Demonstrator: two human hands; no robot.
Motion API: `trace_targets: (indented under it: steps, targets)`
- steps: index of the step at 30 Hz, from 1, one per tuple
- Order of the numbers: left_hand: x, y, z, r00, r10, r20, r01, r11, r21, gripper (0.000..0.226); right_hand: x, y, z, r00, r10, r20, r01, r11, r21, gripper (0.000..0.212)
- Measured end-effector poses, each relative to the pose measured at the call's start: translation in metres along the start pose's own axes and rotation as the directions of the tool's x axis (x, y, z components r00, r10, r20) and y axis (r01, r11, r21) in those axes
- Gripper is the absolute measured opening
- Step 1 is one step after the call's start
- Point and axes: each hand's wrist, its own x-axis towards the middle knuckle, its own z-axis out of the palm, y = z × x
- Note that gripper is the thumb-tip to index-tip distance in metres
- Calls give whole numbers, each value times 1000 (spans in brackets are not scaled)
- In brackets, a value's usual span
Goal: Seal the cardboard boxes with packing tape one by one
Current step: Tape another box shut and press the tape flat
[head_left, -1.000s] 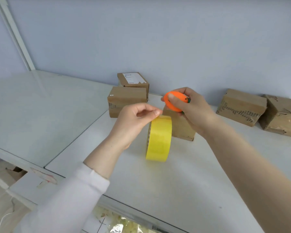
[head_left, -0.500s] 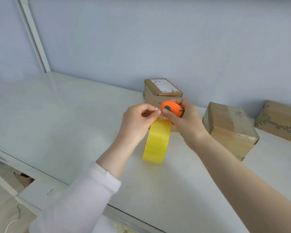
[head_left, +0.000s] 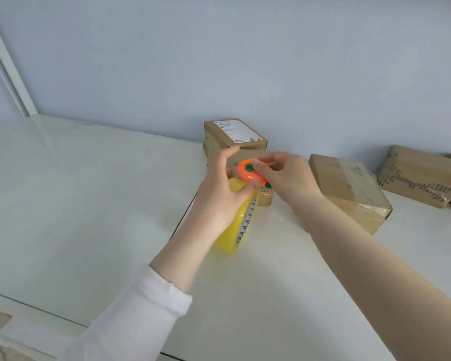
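Left hand point(head_left: 219, 196) has dropped from pinching the loose end to clasping the tape point(head_left: 232, 235), thumb and lower fingers curled on it, forefinger lifted. Tape stands on edge on the table point(head_left: 271, 295). Just above it, right hand point(head_left: 287, 178) pinches the orange cutter point(head_left: 246, 175). Behind: taped box point(head_left: 349, 194) at right, labelled box point(head_left: 235, 134) by the wall

Your white bench point(head_left: 89, 204) has a seam point(head_left: 182, 217) running near to far through its middle. Just right of the seam, a yellow tape roll point(head_left: 235, 230) stands on edge. Behind it sits a plain box point(head_left: 265, 200), with a labelled box point(head_left: 235, 134) just beyond, by the wall point(head_left: 219, 61). To the right lie a taped box point(head_left: 349, 194) and, farther right, a printed box point(head_left: 422, 178).
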Motion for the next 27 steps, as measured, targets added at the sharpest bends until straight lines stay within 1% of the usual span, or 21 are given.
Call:
trace_targets:
  steps: [1, 2, 3, 5, 6, 8, 10, 11, 12, 13, 14, 15, 17, 18, 20, 22, 23, 24, 25, 26, 27]
  targets:
    - [2, 2, 0, 999, 39, 8, -40, 997, 65, 49, 2, 3, -5, 995, -77, -64, 66, 986, -151, 19]
    - [4, 3, 0, 997, 78, 24, -81, 986, 143, 39, 4, 6, -16, 982, -149, -114, 121, 967, -225, 23]
    - [6, 5, 0, 994, 104, 45, -111, 969, 223, 33, 7, 11, -30, 972, -186, -146, 148, 960, -237, 27]
    - [8, 9, 1, 993, 100, 62, -116, 919, 378, 30, 17, 30, -69, 970, -175, -170, 128, 959, -254, 32]
    - [9, 13, 2, 995, 92, 43, -101, 888, 449, 30, 23, 44, -91, 975, -162, -154, 106, 943, -317, 33]
    - [8, 25, 9, 990, 138, -26, -102, 836, 539, 29, 35, 74, -131, 993, -100, -60, 63, 891, -449, 36]
    - [0, 42, 29, 963, 266, -53, -203, 835, 512, 32, 45, 95, -155, 999, 7, 52, 17, 892, -452, 37]
    - [-4, 51, 45, 940, 342, -11, -292, 821, 491, 34, 48, 103, -161, 993, 44, 109, 9, 898, -440, 36]
    - [-9, 59, 65, 914, 400, 68, -381, 789, 482, 37, 50, 108, -166, 987, 55, 152, 16, 903, -429, 35]
    - [-13, 65, 85, 890, 422, 170, -449, 755, 478, 42, 49, 112, -169, 985, 52, 167, 22, 910, -414, 33]
    - [-16, 70, 104, 876, 397, 274, -482, 735, 477, 47, 46, 114, -171, 986, 47, 161, 20, 920, -390, 30]
    - [-16, 72, 120, 875, 336, 348, -475, 731, 490, 52, 40, 115, -175, 988, 49, 150, 11, 927, -376, 28]
    - [-11, 68, 138, 883, 214, 418, -427, 735, 526, 52, 21, 120, -183, 992, 26, 120, 26, 910, -414, 33]
    - [-9, 67, 140, 875, 199, 442, -426, 750, 506, 48, 9, 124, -188, 994, 12, 104, 36, 895, -445, 36]
    - [-9, 70, 138, 823, 228, 521, -462, 801, 380, 38, -18, 127, -199, 997, 26, 76, 13, 886, -463, 35]
    - [-11, 78, 132, 760, 218, 613, -461, 845, 271, 33, -43, 126, -210, 994, 62, 93, -8, 867, -498, 32]
    - [-11, 82, 131, 751, 207, 628, -451, 855, 257, 32, -51, 125, -215, 995, 41, 92, 20, 820, -573, 32]
    - [-10, 87, 131, 764, 204, 613, -445, 854, 270, 32, -57, 124, -219, 997, -25, 70, 64, 758, -648, 31]
    - [-8, 92, 134, 790, 218, 573, -447, 844, 295, 32, -60, 121, -222, 991, -126, 38, 117, 714, -691, 29]
    - [-8, 96, 137, 818, 244, 521, -454, 829, 325, 33, -61, 117, -223, 975, -221, 19, 173, 703, -690, 31]
    - [-7, 100, 142, 840, 265, 474, -460, 811, 362, 35, -61, 113, -221, 959, -282, 33, 234, 719, -655, 37]
